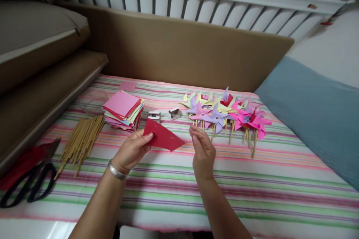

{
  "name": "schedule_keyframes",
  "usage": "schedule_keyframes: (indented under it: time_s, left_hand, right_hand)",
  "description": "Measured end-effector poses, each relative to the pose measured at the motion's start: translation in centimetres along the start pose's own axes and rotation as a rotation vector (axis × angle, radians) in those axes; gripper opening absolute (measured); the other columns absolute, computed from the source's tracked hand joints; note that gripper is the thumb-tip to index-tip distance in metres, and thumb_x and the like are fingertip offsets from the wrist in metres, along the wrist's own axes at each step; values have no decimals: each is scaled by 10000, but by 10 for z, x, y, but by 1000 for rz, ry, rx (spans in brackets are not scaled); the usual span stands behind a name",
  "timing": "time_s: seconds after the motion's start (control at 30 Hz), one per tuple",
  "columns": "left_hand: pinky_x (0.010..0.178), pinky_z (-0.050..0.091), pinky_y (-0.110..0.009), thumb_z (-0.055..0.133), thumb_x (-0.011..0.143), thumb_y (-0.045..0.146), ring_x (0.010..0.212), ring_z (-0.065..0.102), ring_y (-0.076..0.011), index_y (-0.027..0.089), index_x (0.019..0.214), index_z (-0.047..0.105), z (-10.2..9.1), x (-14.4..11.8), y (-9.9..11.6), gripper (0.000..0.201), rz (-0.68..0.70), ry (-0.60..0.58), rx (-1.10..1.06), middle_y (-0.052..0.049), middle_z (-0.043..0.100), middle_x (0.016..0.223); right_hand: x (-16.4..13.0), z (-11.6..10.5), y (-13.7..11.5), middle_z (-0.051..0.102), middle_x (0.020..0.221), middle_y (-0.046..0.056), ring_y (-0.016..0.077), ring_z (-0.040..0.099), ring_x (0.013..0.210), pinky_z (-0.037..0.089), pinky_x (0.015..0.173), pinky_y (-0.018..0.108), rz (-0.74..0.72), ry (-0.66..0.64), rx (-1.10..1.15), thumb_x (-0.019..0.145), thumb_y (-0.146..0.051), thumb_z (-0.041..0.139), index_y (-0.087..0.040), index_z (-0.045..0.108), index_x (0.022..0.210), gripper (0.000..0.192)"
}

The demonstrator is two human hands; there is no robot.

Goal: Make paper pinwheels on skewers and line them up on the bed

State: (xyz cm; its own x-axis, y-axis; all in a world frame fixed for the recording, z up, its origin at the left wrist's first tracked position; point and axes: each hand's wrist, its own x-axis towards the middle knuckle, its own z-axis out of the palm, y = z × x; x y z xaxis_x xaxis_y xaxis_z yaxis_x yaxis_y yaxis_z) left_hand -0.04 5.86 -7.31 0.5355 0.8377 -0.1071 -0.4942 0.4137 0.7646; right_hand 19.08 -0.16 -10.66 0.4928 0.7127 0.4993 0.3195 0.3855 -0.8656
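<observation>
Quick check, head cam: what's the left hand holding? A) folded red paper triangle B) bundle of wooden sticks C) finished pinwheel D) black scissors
A: the left hand pinches a folded red paper triangle by its edge, while the sticks and scissors lie untouched on the striped cloth, and the right hand is beside the paper, apparently empty.

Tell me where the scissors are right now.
In the head view, the black-handled scissors lie at the far left edge of the striped cloth, just left of the bundle of wooden sticks, well away from the left hand.
</observation>
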Motion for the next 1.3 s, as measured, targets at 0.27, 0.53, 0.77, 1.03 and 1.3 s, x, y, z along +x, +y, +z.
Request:
schedule_keyframes:
  time_s: [0.27,0.53,0.77,1.03,1.3]
  left_hand:
    - [601,558,-282,640,742,156,698,678,-178,141,875,667,-16,14,-2,136,-66,285,-39,-70,731,821]
    - [524,545,-264,613,750,140,654,677,-188,111,893,651,-14,19,-11,151,-97,291,-95,-96,725,798]
    - [600,554,-251,579,759,94,688,683,-175,96,888,646,-2,22,-21,145,-151,277,-255,-96,723,791]
    - [682,553,-296,484,832,138,772,675,-181,110,1027,632,5,22,-29,246,-120,211,-381,-96,724,899]
    - [829,497,-291,457,868,215,866,654,-167,129,1030,642,16,21,-48,261,-153,159,-497,-89,713,970]
  right_hand:
    - [-9,11,-1,597,1151,81,236,541,1105,441,930,455,-148,-173,-164,829,-164,530,-231,634,970,187]
    - [-27,36,-2,253,1479,107,299,221,1361,310,1050,531,-409,-477,-548,794,-167,571,-213,557,1150,359]
    - [-14,29,8,469,1335,89,263,346,1296,373,1016,493,-460,-253,-566,820,-101,526,-216,639,888,175]
    - [-22,38,1,314,1453,90,291,236,1353,300,1055,542,-449,-354,-648,801,-84,504,-220,582,1117,354]
    - [-20,35,2,443,1369,76,269,336,1309,273,1072,537,-461,-245,-630,823,-104,507,-224,651,922,212]
